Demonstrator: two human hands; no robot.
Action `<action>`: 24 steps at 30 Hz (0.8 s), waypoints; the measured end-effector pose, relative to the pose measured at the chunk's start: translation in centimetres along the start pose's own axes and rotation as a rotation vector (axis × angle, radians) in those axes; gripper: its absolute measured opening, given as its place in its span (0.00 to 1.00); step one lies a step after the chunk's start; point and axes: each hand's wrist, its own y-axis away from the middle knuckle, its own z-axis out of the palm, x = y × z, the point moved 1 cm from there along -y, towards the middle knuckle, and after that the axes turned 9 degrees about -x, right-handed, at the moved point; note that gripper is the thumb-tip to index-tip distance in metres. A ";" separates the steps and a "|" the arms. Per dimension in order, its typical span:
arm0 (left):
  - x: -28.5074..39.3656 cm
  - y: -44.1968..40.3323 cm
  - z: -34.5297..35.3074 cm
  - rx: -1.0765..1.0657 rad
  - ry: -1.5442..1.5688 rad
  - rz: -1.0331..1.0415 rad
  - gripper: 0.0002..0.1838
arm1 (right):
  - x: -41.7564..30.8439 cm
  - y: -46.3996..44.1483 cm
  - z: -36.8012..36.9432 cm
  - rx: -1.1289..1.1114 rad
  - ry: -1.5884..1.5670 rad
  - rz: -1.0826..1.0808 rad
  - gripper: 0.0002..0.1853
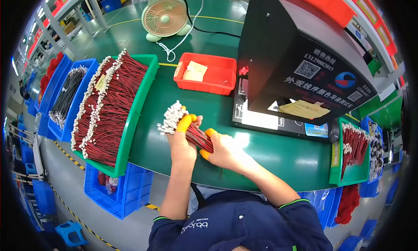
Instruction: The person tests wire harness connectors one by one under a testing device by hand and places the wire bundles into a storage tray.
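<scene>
In the head view I hold a bundle of red and black connector wires [200,139] above the green tabletop. Its white plugs [173,117] point up and to the left. My left hand [183,138] is closed around the bundle near the plugs, with orange covers on some fingertips. Lower down, my right hand [222,148] grips the wires, also wearing orange fingertip covers. My palms and fingers partly hide the bundle. To the left, a green tray [138,107] is filled with more such wires, their white plugs lying in rows.
A red tray [207,86] with a paper slip lies beyond my hands. The black testing machine [300,72] stands right of it, and a small fan [164,18] at the back. Another green wire tray [359,175] sits far right. Blue bins [135,188] flank the table [161,157].
</scene>
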 end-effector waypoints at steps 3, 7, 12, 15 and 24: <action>-1.1 0.8 2.9 -0.077 0.207 -0.109 0.22 | 2.2 0.9 1.1 0.166 -0.157 -0.046 0.17; -5.4 3.3 3.0 -0.046 -0.056 -0.313 0.17 | 3.6 2.5 1.3 0.372 -0.043 0.023 0.17; -5.5 1.9 2.6 0.048 0.322 -0.323 0.06 | 6.5 4.8 2.6 0.265 -0.418 -0.044 0.16; -4.1 1.0 2.8 0.100 0.380 -0.255 0.07 | 8.3 6.3 2.5 0.095 -0.608 -0.002 0.10; 0.4 -0.6 -0.5 -0.295 0.370 -0.139 0.10 | 11.5 10.1 2.1 0.011 -1.168 0.082 0.16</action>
